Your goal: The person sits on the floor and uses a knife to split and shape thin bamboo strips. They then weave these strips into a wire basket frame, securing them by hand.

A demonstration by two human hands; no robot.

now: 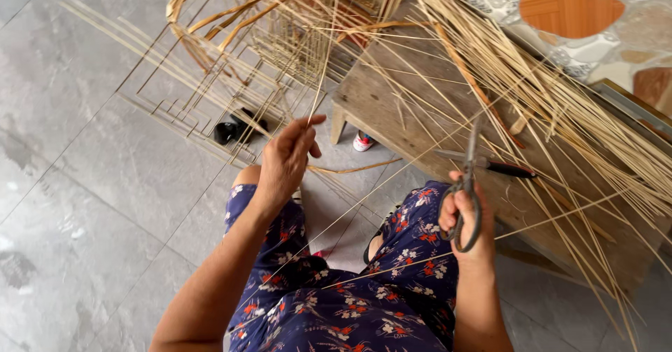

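Your lap in the navy floral fabric (336,303) fills the bottom centre at six o'clock, soft and printed with red and white blossoms. At far left lies the smooth grey floor tile (91,184). Your left hand (283,163) pinches a thin pale cane strip (323,65) between thumb and fingers; its long axis runs nearly upright toward twelve o'clock. Up at eleven sits the half-woven cane frame (280,23), an open lattice. Your right hand (465,219) is closed through the loops of dark metal scissors (469,177), tips toward twelve. At three o'clock, loose cane strips (560,107) fan across the rough wooden bench (392,93).
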